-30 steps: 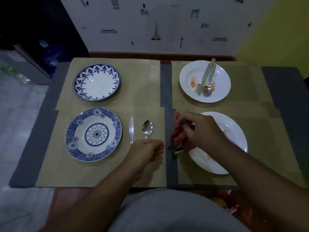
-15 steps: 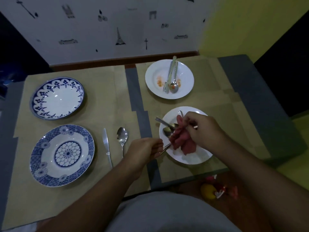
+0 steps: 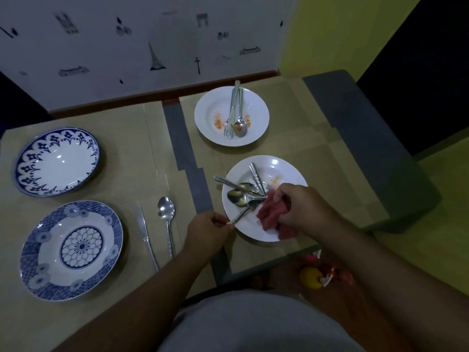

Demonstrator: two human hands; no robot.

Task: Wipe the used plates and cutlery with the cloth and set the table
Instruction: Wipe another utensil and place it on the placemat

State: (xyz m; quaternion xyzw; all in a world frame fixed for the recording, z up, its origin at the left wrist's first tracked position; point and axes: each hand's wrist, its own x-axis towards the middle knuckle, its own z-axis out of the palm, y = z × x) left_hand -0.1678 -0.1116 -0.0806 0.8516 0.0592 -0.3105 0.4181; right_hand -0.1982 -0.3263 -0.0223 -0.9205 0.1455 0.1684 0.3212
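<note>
Four plates sit on the worktop [image 3: 132,153], and I'm looking down at them from my head camera. My left hand [image 3: 206,231] has its fingers pinched together on the handle end of a piece of cutlery [image 3: 243,213] that slants up over the rim of the near white plate [image 3: 286,171]; whether it is a fork or a spoon I cannot tell, since its head is lost among the others. My right hand [image 3: 304,205] has its fingers clamped on the pink cloth [image 3: 272,215], which is bunched up over the near side of that same plate, touching the held piece at its upper end. More cutlery lies piled in this plate: two spoons [image 3: 238,196] with bowls side by side and two more handles crossing above them. An orange smear marks the plate beyond the pile.

The far white plate [image 3: 210,128] sits near the wall, also stained orange, with a fork [image 3: 229,118] and a dirty spoon [image 3: 240,125] lying in it together.

On my left, the two blue-patterned plates look clean: the near blue plate [image 3: 73,250] and the far blue plate [image 3: 57,161]. Just beside the near one lie a knife [image 3: 147,237] and a clean spoon [image 3: 167,222], parallel, handles toward me.
</note>
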